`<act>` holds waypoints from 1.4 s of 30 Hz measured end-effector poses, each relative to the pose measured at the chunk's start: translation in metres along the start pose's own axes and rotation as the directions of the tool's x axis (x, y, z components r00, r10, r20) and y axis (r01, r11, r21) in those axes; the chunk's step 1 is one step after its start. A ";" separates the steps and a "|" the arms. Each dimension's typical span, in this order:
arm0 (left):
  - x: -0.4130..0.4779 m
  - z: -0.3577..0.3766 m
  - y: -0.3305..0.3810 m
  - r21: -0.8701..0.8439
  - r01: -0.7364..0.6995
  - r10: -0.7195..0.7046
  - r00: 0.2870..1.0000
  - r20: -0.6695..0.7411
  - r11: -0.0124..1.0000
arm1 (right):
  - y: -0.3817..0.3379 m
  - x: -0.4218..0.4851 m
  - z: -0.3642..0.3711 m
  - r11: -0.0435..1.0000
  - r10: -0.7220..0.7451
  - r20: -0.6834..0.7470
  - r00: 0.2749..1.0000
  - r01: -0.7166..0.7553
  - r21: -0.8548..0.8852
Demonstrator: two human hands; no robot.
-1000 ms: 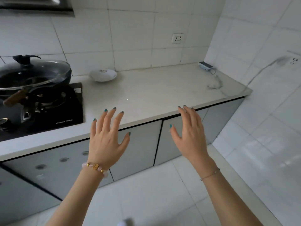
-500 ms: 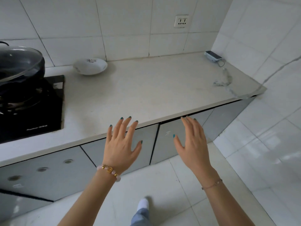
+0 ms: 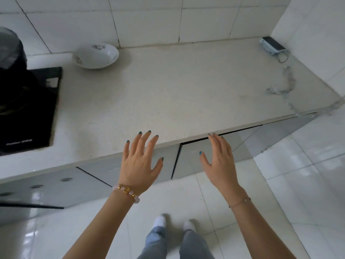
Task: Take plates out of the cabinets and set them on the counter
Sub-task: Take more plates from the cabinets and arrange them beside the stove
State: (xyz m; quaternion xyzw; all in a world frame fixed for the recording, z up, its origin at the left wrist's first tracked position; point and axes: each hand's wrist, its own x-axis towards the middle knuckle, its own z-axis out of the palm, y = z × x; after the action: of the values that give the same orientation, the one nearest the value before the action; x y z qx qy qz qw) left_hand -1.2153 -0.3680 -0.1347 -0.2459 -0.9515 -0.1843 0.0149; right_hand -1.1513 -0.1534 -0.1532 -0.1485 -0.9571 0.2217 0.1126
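A pale stone counter (image 3: 168, 94) runs across the view above grey cabinet doors (image 3: 194, 161). One white deep plate (image 3: 96, 55) with a dark floral print sits at the counter's back left, near the wall. My left hand (image 3: 139, 163) hovers with spread straight fingers over the counter's front edge, holding nothing. My right hand (image 3: 219, 161) is in front of a cabinet door, fingers straight, tips up at the dark gap under the counter edge. All the cabinet doors look closed, with no plates visible inside.
A black gas hob (image 3: 26, 109) with a dark lidded pan (image 3: 11, 49) fills the left end. A small grey device (image 3: 272, 46) with a cable lies at the back right corner. White tiled walls stand behind and to the right. My feet (image 3: 173, 222) stand on glossy floor tiles.
The camera has tilted down and moved closer to the counter. Both hands have stayed flat and empty, and the right fingertips now reach the gap under the counter edge.
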 end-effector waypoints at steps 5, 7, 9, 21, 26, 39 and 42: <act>0.002 0.004 0.011 0.027 0.143 -0.142 0.989 -0.039 0.989 | 0.024 0.014 0.021 0.877 0.139 0.184 0.973 -0.207 0.433; -0.002 0.005 0.021 0.029 0.212 -0.210 0.975 -0.068 0.977 | 0.034 0.022 0.030 0.625 0.284 0.408 0.868 -0.490 0.608; -0.008 0.006 0.031 0.030 0.261 -0.256 0.960 -0.112 0.965 | 0.044 0.036 0.040 0.285 0.351 0.652 0.672 -0.740 0.610; -0.050 0.012 0.085 0.142 0.471 -0.454 0.881 -0.136 0.871 | 0.067 0.088 0.095 -0.411 0.062 0.906 0.418 -0.817 0.405; -0.056 0.011 0.095 0.130 0.487 -0.465 0.869 -0.168 0.864 | 0.060 0.092 0.097 -0.548 0.055 0.898 0.436 -0.738 0.392; -0.123 -0.001 0.101 0.134 0.480 -0.444 0.865 -0.233 0.867 | 0.072 0.022 0.080 -0.537 0.155 0.870 0.467 -0.700 0.471; -0.145 -0.001 0.103 0.131 0.463 -0.431 0.877 -0.213 0.876 | 0.088 -0.007 0.069 -0.497 0.179 0.856 0.485 -0.706 0.504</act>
State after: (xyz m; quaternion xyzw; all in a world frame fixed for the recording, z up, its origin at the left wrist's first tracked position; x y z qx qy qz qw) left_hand -1.0392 -0.3520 -0.1152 0.0012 -0.9899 -0.1179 0.0784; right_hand -1.1433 -0.1074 -0.2552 -0.4009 -0.2369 0.8769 -0.1192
